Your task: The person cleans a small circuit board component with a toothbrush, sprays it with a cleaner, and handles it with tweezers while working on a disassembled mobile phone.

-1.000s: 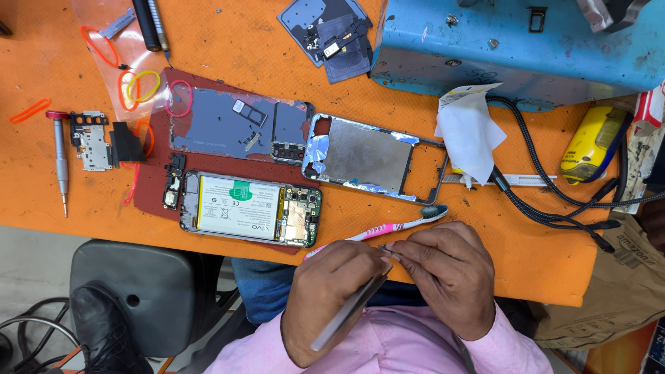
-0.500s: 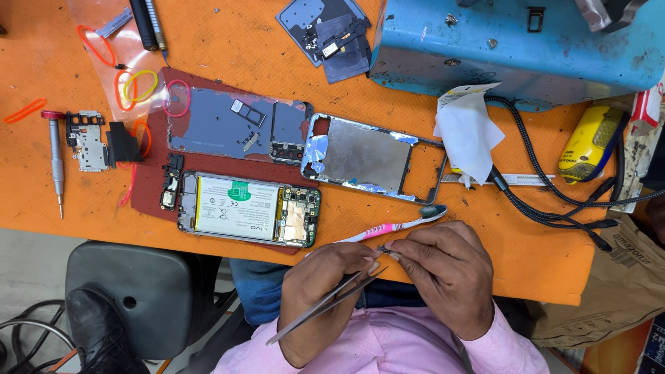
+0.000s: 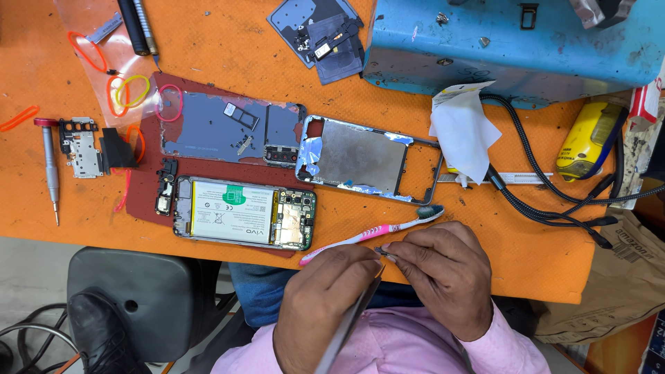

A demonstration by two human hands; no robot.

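At bottom centre of frame, left hand [image 3: 332,298] grips metal tweezers [image 3: 350,322], tips meeting a tiny part [image 3: 383,252] pinched in right hand [image 3: 443,277], held close over table [image 3: 526,256] edge for control w/ pink toothbrush [image 3: 367,235] just above.

The light is bright and even, and it seems to come from above, because the shadows under the parts are short and soft. The orange table [image 3: 526,235] looks strongly saturated. The metal phone frame [image 3: 364,159] gives some pale glare on its foil edges. The tweezers [image 3: 346,325] near the bottom edge are blurred, and the left hand [image 3: 325,305] and right hand [image 3: 443,277] are a little soft. The centre is sharp. The floor at the bottom left is darker.
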